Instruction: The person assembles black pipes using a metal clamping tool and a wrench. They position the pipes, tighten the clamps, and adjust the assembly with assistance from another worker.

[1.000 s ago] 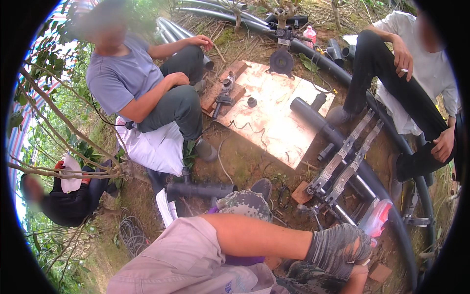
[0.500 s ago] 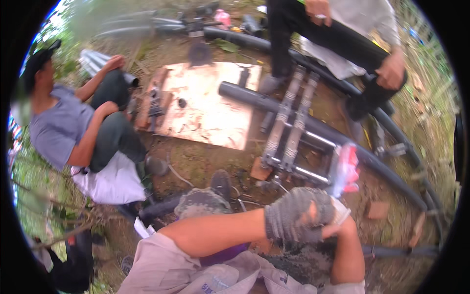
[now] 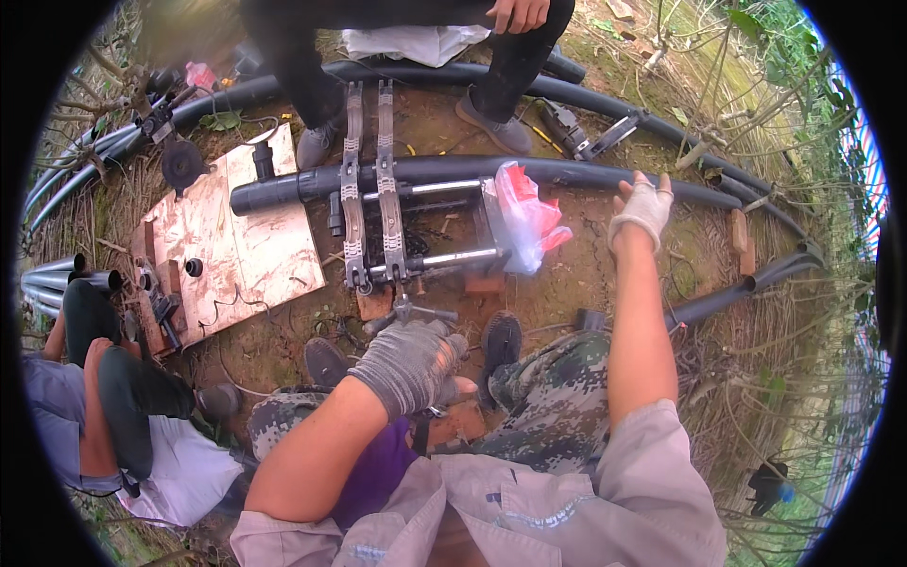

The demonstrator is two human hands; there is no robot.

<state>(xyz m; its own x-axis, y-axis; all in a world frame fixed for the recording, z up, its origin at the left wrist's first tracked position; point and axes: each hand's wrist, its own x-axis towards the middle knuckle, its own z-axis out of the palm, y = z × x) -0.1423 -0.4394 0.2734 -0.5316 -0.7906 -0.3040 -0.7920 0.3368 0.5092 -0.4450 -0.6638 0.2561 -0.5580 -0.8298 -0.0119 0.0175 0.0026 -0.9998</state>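
Note:
My left hand [image 3: 411, 364] in a grey knitted glove with bare fingertips is curled just below the T-shaped handle [image 3: 404, 310] of a metal pipe clamp frame [image 3: 387, 222]. Whatever its fingers may hold is hidden. Out to the right, my right hand [image 3: 644, 210] in a whitish glove has its fingers stretched and spread, with nothing in them, over a thick black pipe [image 3: 567, 173]. That pipe lies across the clamp frame, under two upright metal jaw bars. A clear and red plastic bag [image 3: 527, 222] hangs at the frame's right end.
A plywood board [image 3: 241, 255] lies left, with a round black fitting [image 3: 194, 267] on it. A black disc-shaped tool [image 3: 182, 165] stands at its far edge. One person [image 3: 539, 104] sits opposite; another [image 3: 94, 406] sits left. A power tool [image 3: 567, 128] and bricks [image 3: 743, 241] lie right.
My view has swung to the right. My hands, close together before, are now apart: the left is by the clamp handle, the right is stretched forward and open.

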